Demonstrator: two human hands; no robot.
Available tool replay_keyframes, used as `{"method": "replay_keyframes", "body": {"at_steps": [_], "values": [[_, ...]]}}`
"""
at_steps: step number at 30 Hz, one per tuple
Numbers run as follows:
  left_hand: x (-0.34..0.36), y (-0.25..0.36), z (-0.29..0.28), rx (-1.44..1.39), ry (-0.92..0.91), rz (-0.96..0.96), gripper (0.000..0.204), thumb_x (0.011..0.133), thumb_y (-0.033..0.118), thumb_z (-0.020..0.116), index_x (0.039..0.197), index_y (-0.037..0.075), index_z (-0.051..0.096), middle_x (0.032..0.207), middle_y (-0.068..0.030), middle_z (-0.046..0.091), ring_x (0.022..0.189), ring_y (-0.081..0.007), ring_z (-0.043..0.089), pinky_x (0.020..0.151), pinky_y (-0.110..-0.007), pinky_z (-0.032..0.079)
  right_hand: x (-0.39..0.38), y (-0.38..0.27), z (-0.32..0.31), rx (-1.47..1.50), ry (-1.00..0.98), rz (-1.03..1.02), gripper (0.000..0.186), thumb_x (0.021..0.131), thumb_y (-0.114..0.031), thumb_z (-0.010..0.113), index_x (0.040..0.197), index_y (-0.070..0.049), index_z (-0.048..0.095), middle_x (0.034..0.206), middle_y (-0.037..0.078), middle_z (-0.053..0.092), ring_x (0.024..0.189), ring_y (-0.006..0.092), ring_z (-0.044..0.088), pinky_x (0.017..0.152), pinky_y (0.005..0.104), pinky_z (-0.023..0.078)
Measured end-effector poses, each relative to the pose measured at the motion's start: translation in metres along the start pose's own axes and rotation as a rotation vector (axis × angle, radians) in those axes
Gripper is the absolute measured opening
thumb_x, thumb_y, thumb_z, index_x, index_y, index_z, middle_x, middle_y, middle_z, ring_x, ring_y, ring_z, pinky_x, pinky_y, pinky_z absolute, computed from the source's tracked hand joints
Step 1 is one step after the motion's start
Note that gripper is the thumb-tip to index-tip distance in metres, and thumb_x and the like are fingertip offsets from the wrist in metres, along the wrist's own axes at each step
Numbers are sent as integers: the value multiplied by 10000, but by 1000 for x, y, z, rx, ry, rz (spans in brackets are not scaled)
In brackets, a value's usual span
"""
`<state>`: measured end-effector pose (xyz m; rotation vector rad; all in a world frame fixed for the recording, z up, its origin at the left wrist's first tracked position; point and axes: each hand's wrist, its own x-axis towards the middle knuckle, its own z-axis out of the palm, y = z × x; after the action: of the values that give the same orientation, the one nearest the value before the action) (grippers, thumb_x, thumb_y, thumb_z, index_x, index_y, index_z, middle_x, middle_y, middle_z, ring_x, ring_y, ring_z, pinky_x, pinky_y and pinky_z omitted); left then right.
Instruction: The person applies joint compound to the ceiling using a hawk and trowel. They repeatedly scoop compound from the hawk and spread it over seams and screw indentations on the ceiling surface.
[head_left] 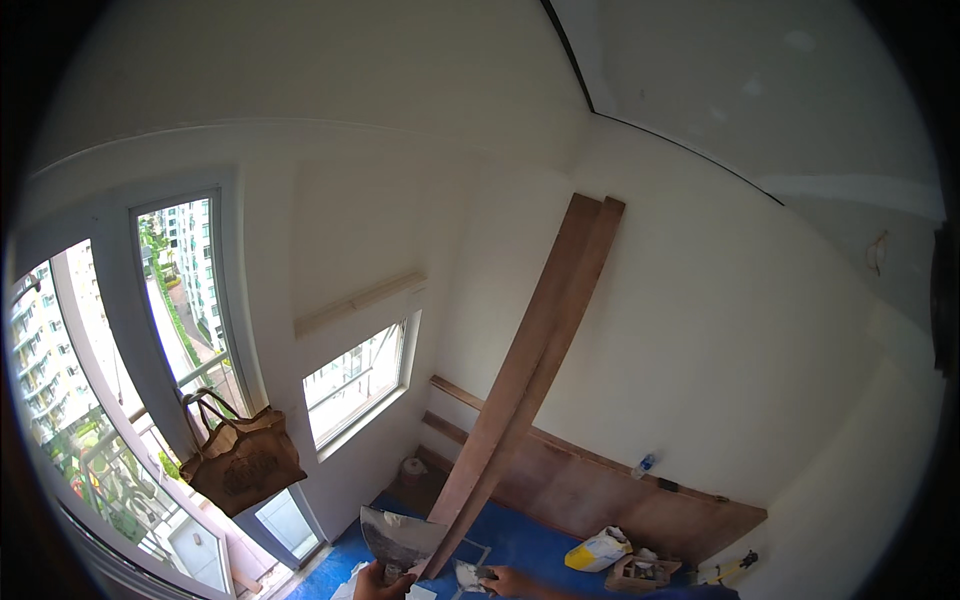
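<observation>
Low in the head view, my left hand (372,583) is closed around a wide metal scraper (400,532), its broad grey blade smeared and pointing up. To its right, my right hand (515,581) grips the dark handle of a smaller putty knife (468,575), which has white paste on its blade. The two blades are apart. Just beyond them, long reddish-brown boards (530,370) lean steeply against the far wall, their lower end coming down between my hands.
Blue sheeting (530,535) covers the floor. A yellow-and-white bag (598,549) and an open box of items (641,571) stand at right. Wooden panels (620,490) line the wall, a plastic bottle (643,466) on top. A brown bag (243,460) hangs by the glass door.
</observation>
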<state>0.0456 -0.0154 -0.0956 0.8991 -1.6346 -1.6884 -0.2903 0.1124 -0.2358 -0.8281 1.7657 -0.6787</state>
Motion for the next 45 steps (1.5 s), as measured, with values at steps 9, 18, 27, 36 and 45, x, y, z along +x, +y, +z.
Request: {"method": "replay_keyframes", "body": {"at_steps": [9, 18, 27, 36, 45], "values": [[-29, 159, -69, 521, 417, 328, 377, 897, 170, 740, 1234, 46, 624, 831, -122, 722, 661, -253, 699, 617, -391, 546, 17, -155, -114, -138, 636, -572, 217, 1005, -167, 647, 1068, 41, 650, 900, 109, 691, 700, 170, 668, 533, 349, 548], [-122, 448, -136, 525, 877, 783, 212, 926, 158, 719, 1058, 22, 625, 679, -30, 615, 504, -91, 585, 436, -257, 466, -49, -580, -252, 1232, 4, -1305, 131, 1066, -162, 492, 1104, -69, 576, 901, 72, 685, 719, 185, 650, 554, 310, 453], [-121, 606, -215, 1149, 875, 968, 310, 957, 325, 697, 1016, 34, 609, 565, 1, 528, 403, -77, 474, 407, -261, 391, -122, -853, -266, 1410, -471, -1549, 196, 1054, -83, 450, 1146, 42, 570, 1038, 183, 664, 906, 305, 675, 749, 361, 558], [-125, 611, -239, 1072, 839, 1010, 226, 927, 226, 708, 1002, 39, 604, 545, 17, 528, 385, -70, 473, 381, -249, 369, -165, -960, -271, 22, 1586, -1114, 651, 962, -600, 612, 1036, 30, 756, 1033, 208, 761, 1042, 322, 737, 915, 380, 584], [-124, 606, -244, 1018, 750, 1073, 242, 922, 251, 726, 1001, 55, 608, 549, 20, 530, 393, -55, 472, 389, -234, 357, -180, -954, -228, -39, 1393, -1463, 590, 1011, -508, 583, 1257, 15, 702, 1211, 159, 745, 1135, 308, 706, 1002, 367, 531]]}}
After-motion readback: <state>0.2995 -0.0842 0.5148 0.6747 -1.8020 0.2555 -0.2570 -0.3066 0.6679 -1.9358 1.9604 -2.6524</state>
